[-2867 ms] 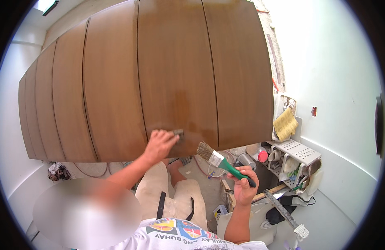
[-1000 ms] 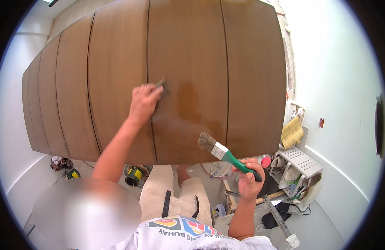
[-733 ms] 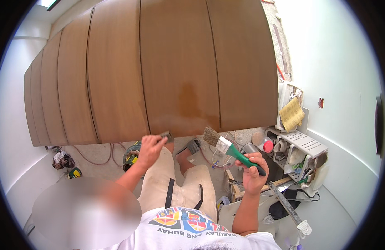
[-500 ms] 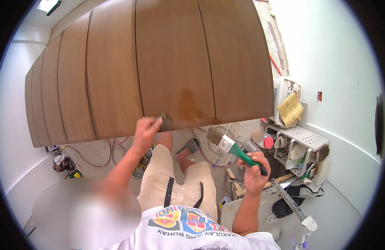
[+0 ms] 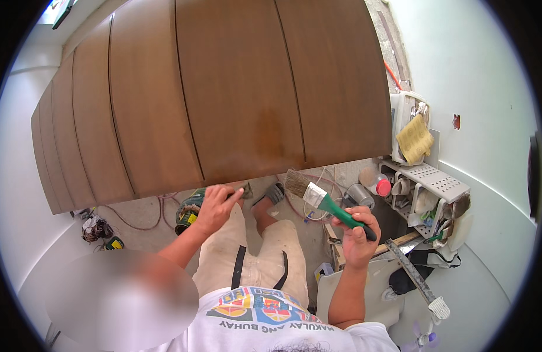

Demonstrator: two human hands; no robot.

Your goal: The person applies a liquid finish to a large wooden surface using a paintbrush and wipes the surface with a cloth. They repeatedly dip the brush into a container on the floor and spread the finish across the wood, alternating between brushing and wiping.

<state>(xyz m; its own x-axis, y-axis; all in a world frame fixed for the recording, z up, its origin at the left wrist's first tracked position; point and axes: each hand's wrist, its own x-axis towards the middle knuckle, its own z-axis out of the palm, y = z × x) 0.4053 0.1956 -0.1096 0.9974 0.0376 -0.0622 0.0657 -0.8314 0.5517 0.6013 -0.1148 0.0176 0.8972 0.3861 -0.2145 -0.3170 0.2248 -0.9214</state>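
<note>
My right hand [image 5: 359, 233] is closed round the green handle of a wide paintbrush [image 5: 328, 202]. The brush slants up to the left, its grey-brown bristles just off the near edge of a large brown wooden panel [image 5: 241, 105] with dark grooves. Below that same edge, my left hand [image 5: 217, 206] pinches a small dark flat piece [image 5: 247, 190], whose kind I cannot make out. Neither hand touches the panel. A darker, shiny patch shows on the wood near the brush.
On the right stands a grey perforated rack [image 5: 438, 185] holding jars and tools, with a yellow cloth [image 5: 415, 139] behind it. A metal can [image 5: 359, 195] sits beside the rack. Beneath the panel are hoses [image 5: 139, 227] and a green power tool [image 5: 190, 211]. White walls stand at both sides.
My left hand has come off the panel's near edge toward me, still pinching the dark piece. The brush stays in my right hand, almost unmoved. The view has shifted slightly.
</note>
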